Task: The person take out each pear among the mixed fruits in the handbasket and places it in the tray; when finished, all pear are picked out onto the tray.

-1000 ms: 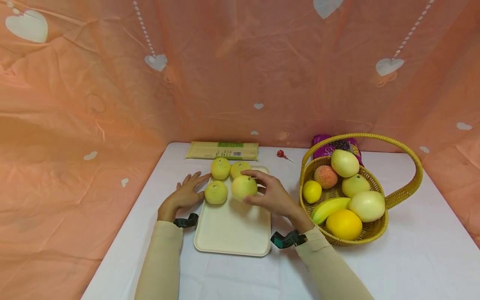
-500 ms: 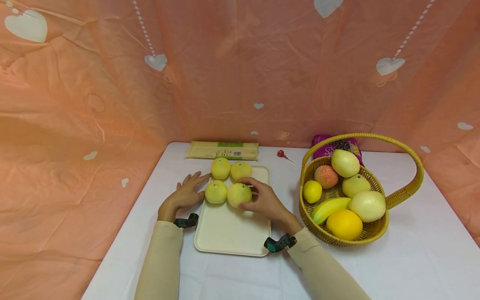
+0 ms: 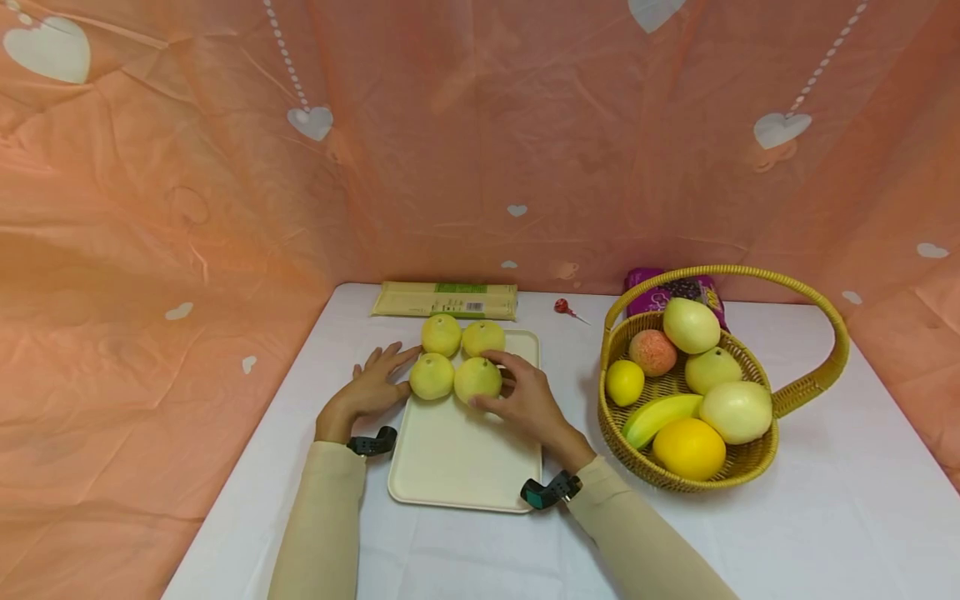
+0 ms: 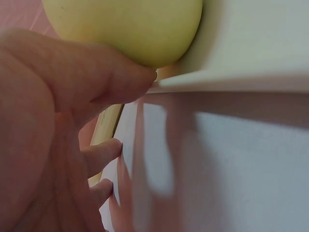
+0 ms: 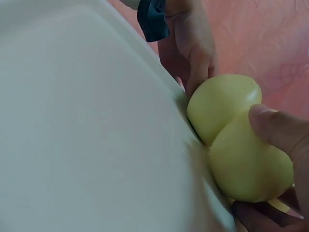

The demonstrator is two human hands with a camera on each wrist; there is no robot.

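On the cream tray (image 3: 465,462) in the head view, several round yellow-green fruits sit bunched at the far end. My right hand (image 3: 531,406) grips the near right yellow-green fruit (image 3: 477,380), thumb on the near side and fingers behind it. In the right wrist view this fruit (image 5: 248,162) presses against the near left fruit (image 5: 222,104). My left hand (image 3: 369,390) lies with fingers spread along the tray's left edge. Its thumb (image 4: 120,79) is at the tray's rim beside the near left fruit (image 4: 130,24); whether it presses the fruit, I cannot tell.
To the right stands a wicker basket (image 3: 763,462) with a tall handle, holding a banana (image 3: 660,419) and several other fruits. A purple packet (image 3: 637,287) lies behind it. A long beige packet (image 3: 405,300) and a red lollipop (image 3: 562,307) lie at the back.
My right hand has moved left and set its fruit down against the near left one. Both near fruits have then shifted slightly away from me. The left hand has stayed put.
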